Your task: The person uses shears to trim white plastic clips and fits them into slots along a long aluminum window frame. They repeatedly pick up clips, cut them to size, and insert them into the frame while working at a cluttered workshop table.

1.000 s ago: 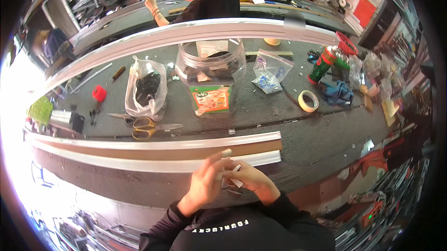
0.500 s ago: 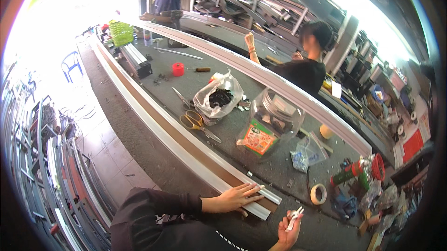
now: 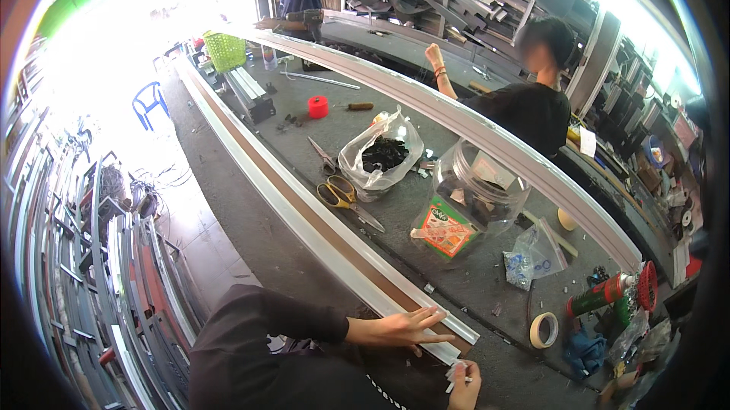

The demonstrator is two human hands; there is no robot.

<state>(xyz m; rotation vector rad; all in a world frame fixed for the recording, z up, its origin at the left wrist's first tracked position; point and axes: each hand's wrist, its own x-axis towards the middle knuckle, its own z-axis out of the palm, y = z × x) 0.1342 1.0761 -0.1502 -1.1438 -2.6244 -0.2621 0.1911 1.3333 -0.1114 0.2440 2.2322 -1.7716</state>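
Note:
A long white metal profile (image 3: 319,246) with a brown strip along its middle runs over the grey workbench, its near end close to me. Across that end lies my left hand (image 3: 401,329), open, with its fingers stretched out over the rails. My right hand (image 3: 465,389) is closed around a small white plastic piece (image 3: 456,373), held right at the profile's end. The fingers partly cover this piece, so its exact shape is unclear.
Scissors (image 3: 346,199), a plastic bag of black bits (image 3: 380,153), a clear jar (image 3: 490,189) and a tape roll (image 3: 544,330) lie beyond the profile. A second long profile (image 3: 456,117) crosses behind them. Two people work at the far side, one by a drill (image 3: 304,18).
My right hand has moved left with the white piece, up to the profile's end. My left hand stays on the profile, fingers slightly shifted. The whole view has swung a little.

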